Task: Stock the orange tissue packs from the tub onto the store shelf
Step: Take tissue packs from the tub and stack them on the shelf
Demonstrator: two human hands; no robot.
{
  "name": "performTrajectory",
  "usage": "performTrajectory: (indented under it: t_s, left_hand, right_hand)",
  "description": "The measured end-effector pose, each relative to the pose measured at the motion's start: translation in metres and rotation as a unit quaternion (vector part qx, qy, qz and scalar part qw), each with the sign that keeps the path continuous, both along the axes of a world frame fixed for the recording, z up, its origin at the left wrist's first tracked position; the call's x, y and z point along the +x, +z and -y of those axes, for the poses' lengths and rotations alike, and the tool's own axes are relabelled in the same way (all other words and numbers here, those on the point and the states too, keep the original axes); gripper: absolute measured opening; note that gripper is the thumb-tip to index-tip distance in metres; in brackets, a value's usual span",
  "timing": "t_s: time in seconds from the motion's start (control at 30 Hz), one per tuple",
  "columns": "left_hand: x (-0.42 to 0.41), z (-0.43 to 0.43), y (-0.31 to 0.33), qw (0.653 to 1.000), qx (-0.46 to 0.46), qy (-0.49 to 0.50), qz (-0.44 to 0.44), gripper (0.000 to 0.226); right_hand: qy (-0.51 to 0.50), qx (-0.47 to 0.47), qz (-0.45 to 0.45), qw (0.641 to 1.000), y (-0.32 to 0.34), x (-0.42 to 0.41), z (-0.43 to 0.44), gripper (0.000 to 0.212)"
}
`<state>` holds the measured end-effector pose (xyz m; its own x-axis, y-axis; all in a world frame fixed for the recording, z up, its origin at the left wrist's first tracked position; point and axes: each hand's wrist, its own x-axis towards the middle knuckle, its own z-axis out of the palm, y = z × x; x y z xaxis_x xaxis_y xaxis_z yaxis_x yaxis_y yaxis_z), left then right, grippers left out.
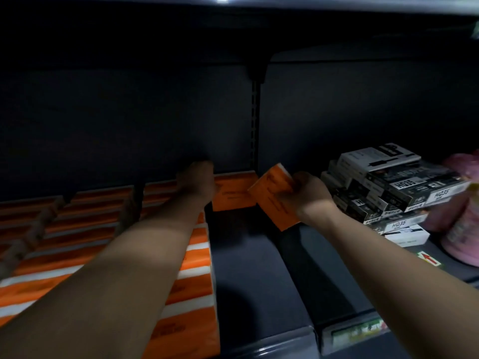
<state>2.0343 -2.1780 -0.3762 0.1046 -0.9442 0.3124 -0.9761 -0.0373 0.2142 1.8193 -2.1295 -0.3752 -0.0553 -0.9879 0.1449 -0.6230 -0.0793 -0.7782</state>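
Rows of orange tissue packs [85, 229] with white stripes fill the left half of the dark store shelf [248, 268]. My left hand [198, 178] reaches to the back of the shelf and rests on an upright orange pack [234, 193] standing against the rear wall; whether its fingers curl round that pack is hidden in the dark. My right hand [307, 194] grips another orange tissue pack [274, 195], held tilted above the bare shelf floor just right of the upright one. The tub is out of view.
A slotted upright post [255, 120] divides the rear wall. To the right stands a stack of black-and-white boxes [388, 187] marked HQ35, with pink packages [461, 216] beyond. A price label strip [357, 332] runs along the front edge. The shelf above is low.
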Motion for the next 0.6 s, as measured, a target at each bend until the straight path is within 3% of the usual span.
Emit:
performTrajectory:
  t_s: [0.07, 0.33, 0.47, 0.6]
  left_hand:
    - [0.003, -0.003, 0.002, 1.000, 0.008, -0.006, -0.011, 0.037]
    - [0.025, -0.028, 0.021, 0.998, 0.017, -0.008, -0.059, 0.031]
    - [0.031, -0.048, 0.025, 0.998, 0.037, 0.003, -0.041, 0.025]
    - [0.032, -0.062, 0.028, 0.998, 0.055, -0.005, -0.027, 0.026]
  right_hand:
    - [0.023, 0.004, 0.011, 1.000, 0.004, 0.006, -0.003, 0.038]
    - [0.095, 0.017, -0.180, 0.979, 0.005, 0.038, 0.002, 0.058]
    - [0.137, 0.013, -0.188, 0.972, 0.002, 0.053, 0.008, 0.052]
    - [0.118, -0.017, -0.184, 0.976, -0.011, 0.063, 0.019, 0.053]
